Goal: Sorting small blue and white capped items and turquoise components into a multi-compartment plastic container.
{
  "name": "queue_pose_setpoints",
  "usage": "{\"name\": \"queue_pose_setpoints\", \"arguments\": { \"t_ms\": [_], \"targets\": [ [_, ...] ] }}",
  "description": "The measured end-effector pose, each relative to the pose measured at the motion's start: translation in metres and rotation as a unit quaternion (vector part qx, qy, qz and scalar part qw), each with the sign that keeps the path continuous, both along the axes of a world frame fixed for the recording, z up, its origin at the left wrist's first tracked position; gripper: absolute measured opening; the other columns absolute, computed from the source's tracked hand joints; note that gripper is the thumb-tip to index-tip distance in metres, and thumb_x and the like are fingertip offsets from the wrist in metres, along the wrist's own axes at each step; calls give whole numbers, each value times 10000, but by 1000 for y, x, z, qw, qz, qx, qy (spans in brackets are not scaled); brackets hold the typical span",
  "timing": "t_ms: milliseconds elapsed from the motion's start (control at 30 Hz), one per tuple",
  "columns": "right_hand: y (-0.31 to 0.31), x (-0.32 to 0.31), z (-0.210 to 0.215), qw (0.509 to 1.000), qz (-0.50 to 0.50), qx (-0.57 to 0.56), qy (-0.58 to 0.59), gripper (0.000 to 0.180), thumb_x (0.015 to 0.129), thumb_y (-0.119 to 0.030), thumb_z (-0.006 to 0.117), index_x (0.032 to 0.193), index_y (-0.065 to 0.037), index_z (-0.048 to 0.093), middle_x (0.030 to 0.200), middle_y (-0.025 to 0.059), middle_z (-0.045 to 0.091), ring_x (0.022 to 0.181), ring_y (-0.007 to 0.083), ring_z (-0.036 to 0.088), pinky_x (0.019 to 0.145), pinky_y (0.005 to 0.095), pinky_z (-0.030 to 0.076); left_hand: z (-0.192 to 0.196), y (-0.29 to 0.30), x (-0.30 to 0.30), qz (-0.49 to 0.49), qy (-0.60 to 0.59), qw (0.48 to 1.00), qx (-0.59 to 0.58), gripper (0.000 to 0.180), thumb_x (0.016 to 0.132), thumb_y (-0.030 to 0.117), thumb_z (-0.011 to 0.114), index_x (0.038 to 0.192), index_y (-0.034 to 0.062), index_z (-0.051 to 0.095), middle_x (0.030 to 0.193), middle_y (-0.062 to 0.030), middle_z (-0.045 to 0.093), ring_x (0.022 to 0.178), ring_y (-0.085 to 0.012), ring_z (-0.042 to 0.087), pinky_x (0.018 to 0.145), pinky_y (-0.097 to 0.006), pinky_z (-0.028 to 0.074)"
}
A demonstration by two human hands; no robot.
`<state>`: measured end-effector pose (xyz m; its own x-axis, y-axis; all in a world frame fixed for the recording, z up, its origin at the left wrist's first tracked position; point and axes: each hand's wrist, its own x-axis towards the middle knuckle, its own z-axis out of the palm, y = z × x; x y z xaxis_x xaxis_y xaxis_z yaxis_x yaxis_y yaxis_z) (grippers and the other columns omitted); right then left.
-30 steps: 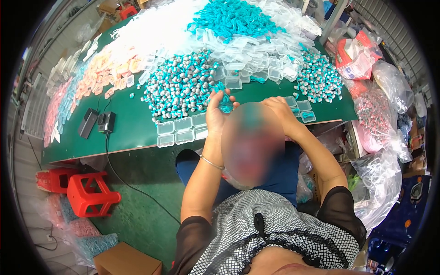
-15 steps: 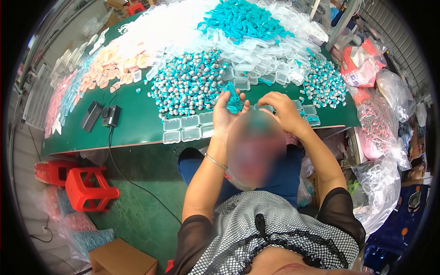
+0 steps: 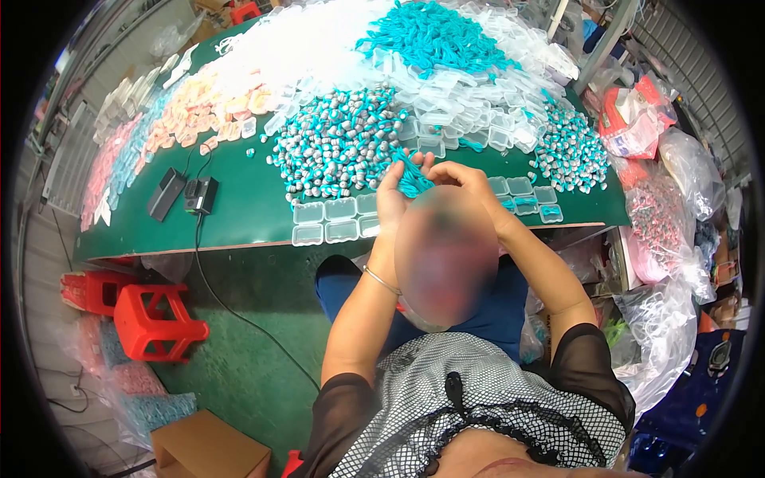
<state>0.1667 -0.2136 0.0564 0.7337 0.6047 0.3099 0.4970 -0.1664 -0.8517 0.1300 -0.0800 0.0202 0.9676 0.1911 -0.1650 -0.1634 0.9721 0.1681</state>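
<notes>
Teal cords (image 3: pixel 414 184) are held in the half-curled left hand (image 3: pixel 391 199); whether anything is gripped by the bent right hand (image 3: pixel 472 186) cannot be told. Toward four o'clock, some boxes (image 3: pixel 550 220) are filled; eight o'clock's clear containers (image 3: pixel 341 209) seem unfilled.

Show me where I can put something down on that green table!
Bare green tabletop shows between the black device and front left clear cases, and below the right grey-teal pile. Crowded: the back, heaped with teal cords and clear boxes.
</notes>
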Motion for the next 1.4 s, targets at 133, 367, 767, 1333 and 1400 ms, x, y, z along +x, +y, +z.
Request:
{"name": "queue_pose_setpoints", "arguments": {
  "t_ms": [133, 367, 767, 1333, 1400],
  "targets": [
    [-17, 6, 3, 1000, 3, -26, 6, 216, 748, -57, 712, 933, -22, 607, 852, 45, 650, 735, 120, 594, 673, 284, 486, 5, 14, -4, 7, 20, 999, -30, 169, 914, 182, 560, 1062, 101, 561, 973, -64, 632, 1056, -254, 587, 957, -481, 430],
    [-29, 1, -8, 974, 70, -159, -149, 205, 712, -67, 724, 885, -54, 614, 845, 101, 654, 830, 278, 624, 722, 391, 490, 0, 32, -8, 5, 31, 997, -68, 170, 914, 178, 544, 1048, 92, 604, 940, -66, 646, 906, -223, 611, 878, -420, 467],
    [-30, 20, 8, 995, 35, -80, -45, 176, 759, -21, 671, 933, -10, 651, 857, 80, 677, 765, 155, 641, 710, 291, 513, -4, 33, -15, -3, 46, 998, -47, 215, 883, 140, 608, 1062, 117, 492, 954, -60, 604, 819, -207, 549, 740, -376, 461],
    [-19, 4, -19, 934, 53, -222, -275, 106, 736, -143, 698, 835, -143, 661, 854, 6, 585, 873, 226, 558, 783, 389, 398, -5, 34, -17, -27, 30, 999, -33, 225, 873, 111, 609, 1059, 137, 486, 921, -63, 620, 776, -206, 574, 711, -369, 473],
    [-20, 4, -16, 930, 54, -238, -275, 100, 735, -148, 698, 826, -141, 660, 870, 8, 599, 888, 240, 563, 791, 393, 395, -4, 35, -18, -29, 41, 999, -3, 252, 876, 104, 606, 1085, 142, 471, 943, -75, 624, 806, -223, 600, 705, -368, 480]
  ]
}}
